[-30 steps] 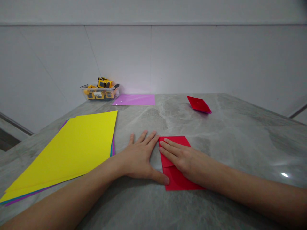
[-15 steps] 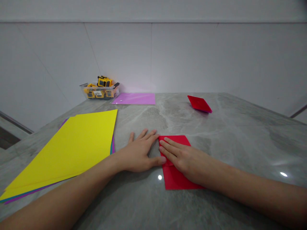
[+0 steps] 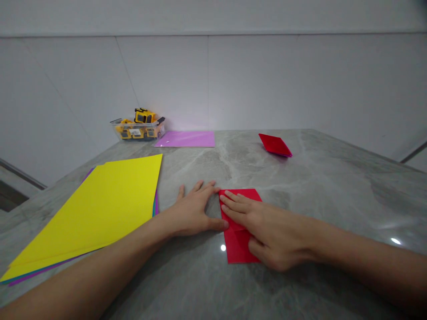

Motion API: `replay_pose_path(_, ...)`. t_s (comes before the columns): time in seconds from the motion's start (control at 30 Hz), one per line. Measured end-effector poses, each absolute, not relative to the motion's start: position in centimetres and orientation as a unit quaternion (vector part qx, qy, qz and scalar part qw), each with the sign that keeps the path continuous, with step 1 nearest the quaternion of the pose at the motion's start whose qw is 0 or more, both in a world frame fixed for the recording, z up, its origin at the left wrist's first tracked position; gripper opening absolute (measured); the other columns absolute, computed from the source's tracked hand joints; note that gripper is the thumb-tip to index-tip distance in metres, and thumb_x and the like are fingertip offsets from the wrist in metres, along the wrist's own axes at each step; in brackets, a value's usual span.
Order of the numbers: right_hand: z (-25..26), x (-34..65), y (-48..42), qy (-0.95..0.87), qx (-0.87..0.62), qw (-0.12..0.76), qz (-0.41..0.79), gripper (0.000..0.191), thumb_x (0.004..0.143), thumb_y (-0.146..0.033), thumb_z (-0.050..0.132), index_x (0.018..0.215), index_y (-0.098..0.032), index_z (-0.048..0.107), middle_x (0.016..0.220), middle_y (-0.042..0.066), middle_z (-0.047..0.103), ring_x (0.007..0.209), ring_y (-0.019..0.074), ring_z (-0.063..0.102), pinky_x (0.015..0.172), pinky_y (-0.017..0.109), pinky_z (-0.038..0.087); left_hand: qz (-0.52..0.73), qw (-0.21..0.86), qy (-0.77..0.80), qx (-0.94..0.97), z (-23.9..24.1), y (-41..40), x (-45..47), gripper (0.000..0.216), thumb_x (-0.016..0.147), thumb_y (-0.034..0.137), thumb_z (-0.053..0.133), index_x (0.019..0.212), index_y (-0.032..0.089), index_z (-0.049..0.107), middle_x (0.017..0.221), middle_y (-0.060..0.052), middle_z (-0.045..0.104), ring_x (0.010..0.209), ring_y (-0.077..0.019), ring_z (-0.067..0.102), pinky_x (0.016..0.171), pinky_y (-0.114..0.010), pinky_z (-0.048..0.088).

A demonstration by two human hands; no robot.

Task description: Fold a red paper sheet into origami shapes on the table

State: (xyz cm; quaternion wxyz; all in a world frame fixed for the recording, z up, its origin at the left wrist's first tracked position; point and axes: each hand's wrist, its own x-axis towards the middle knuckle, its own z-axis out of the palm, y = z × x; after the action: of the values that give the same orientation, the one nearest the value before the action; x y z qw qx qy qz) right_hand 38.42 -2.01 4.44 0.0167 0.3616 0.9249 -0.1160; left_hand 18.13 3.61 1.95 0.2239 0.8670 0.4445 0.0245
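A folded red sheet of paper (image 3: pixel 236 249) lies flat on the grey marbled table, with a crease running across its middle. My left hand (image 3: pixel 197 213) rests on the table at its left side, fingers spread, with the thumb and little finger touching the paper's left edge. Across the sheet lies my right hand (image 3: pixel 258 222), its fingers stretched out flat on the upper half and pointing to the left edge. That hand covers much of the paper's right part.
A stack of large sheets, yellow on top (image 3: pixel 110 204), lies at the left. Toward the wall are a clear plastic box (image 3: pixel 136 131) of yellow toy vehicles, a pale purple sheet (image 3: pixel 187 139) and a folded red paper piece (image 3: pixel 275 145) at the right.
My right hand has turned a little, and its thumb now shows bent beneath the palm. My left hand and the red paper stay nearly in place; the view has shifted slightly.
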Motion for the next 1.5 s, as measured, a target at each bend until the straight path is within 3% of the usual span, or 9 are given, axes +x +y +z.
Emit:
replay_pose_path(0.13,3.2,38.2,-1.5,0.917,0.387,-0.038,-0.088,0.052,0.096,-0.024,0.031,0.142,-0.002,0.037,0.149,0.020,0.031,0.141,0.0270,0.022,0.116,0.046,0.021,0.026,0.220,0.439,0.871,1.8,3.8,18.1,0.096,0.069,0.072,0.056,0.147,0.027,0.025,0.157,-0.006,0.016,0.144,-0.0335,0.006,0.109,-0.066,-0.001)
replay_pose_path(0.27,1.4,38.2,-1.3,0.922,0.383,-0.033,-0.050,0.056,0.093,-0.018,0.037,0.144,0.002,0.029,0.152,0.022,0.022,0.143,0.0294,0.012,0.117,0.048,0.018,0.031,0.220,0.435,0.872,1.7,3.9,18.0,0.099,0.069,0.074,0.055,0.148,0.023,0.023,0.157,-0.010,0.017,0.144,-0.0351,0.007,0.109,-0.066,0.000)
replay_pose_path(0.5,1.6,38.8,-1.6,0.909,0.402,-0.039,-0.101,0.057,0.100,-0.034,0.027,0.149,-0.007,0.018,0.155,0.014,0.015,0.144,0.0266,0.009,0.116,0.051,0.019,0.043,0.219,0.431,0.874,1.8,3.6,17.9,0.095,0.070,0.070,0.057,0.148,0.024,0.025,0.156,-0.011,0.018,0.143,-0.0353,0.008,0.108,-0.067,-0.001)
replay_pose_path(0.93,0.2,38.8,-1.6,0.876,0.474,-0.074,-0.050,0.060,0.099,-0.036,0.024,0.149,-0.003,0.017,0.154,0.021,0.009,0.143,0.0323,0.006,0.112,0.060,0.019,0.104,0.257,0.489,0.827,2.3,2.9,19.6,0.064,0.069,0.039,0.066,0.126,0.018,0.047,0.153,-0.017,0.025,0.143,-0.0381,0.009,0.103,-0.072,-0.008)
replay_pose_path(1.0,-0.1,38.6,-1.7,0.870,0.485,-0.088,-0.014,0.061,0.098,-0.033,0.029,0.149,-0.002,0.016,0.153,0.022,0.009,0.143,0.0340,0.004,0.111,0.061,0.020,0.170,0.305,0.489,0.800,2.2,3.0,19.8,0.054,0.067,0.035,0.070,0.115,0.019,0.051,0.146,-0.018,0.040,0.139,-0.0380,0.025,0.106,-0.069,0.002)
replay_pose_path(1.07,-0.1,38.4,-2.0,0.870,0.483,-0.096,0.015,0.063,0.096,-0.029,0.033,0.149,-0.002,0.014,0.154,0.022,0.004,0.142,0.0351,0.001,0.111,0.062,0.019,0.265,0.405,0.473,0.736,2.0,2.9,20.1,0.042,0.070,0.036,0.069,0.105,0.019,0.051,0.124,-0.017,0.062,0.120,-0.0340,0.053,0.104,-0.060,0.028)
replay_pose_path(1.13,0.2,38.2,-2.2,0.876,0.470,-0.101,0.039,0.065,0.094,-0.026,0.036,0.149,-0.003,0.011,0.154,0.021,-0.001,0.142,0.0362,-0.003,0.111,0.063,0.017,0.354,0.518,0.449,0.636,1.8,2.6,20.5,0.037,0.076,0.043,0.066,0.099,0.018,0.051,0.091,-0.010,0.073,0.088,-0.0260,0.068,0.082,-0.042,0.050)
replay_pose_path(1.27,0.7,37.8,-2.5,0.887,0.437,-0.122,0.083,0.069,0.092,-0.025,0.039,0.150,-0.006,0.007,0.155,0.018,-0.003,0.142,0.0375,-0.007,0.110,0.065,0.015,0.434,0.616,0.415,0.509,1.6,2.1,21.1,0.035,0.076,0.045,0.068,0.089,0.015,0.059,0.062,-0.002,0.067,0.056,-0.0157,0.063,0.054,-0.024,0.045)
replay_pose_path(1.5,0.4,37.9,-2.0,0.846,0.475,-0.236,0.055,0.077,0.092,-0.028,0.041,0.150,-0.009,-0.006,0.156,0.019,-0.005,0.143,0.0348,-0.007,0.111,0.063,0.014,0.477,0.658,0.338,0.474,1.9,2.2,20.7,0.021,0.075,0.031,0.072,0.083,0.012,0.065,0.063,-0.002,0.067,0.058,-0.0125,0.061,0.062,-0.023,0.047)
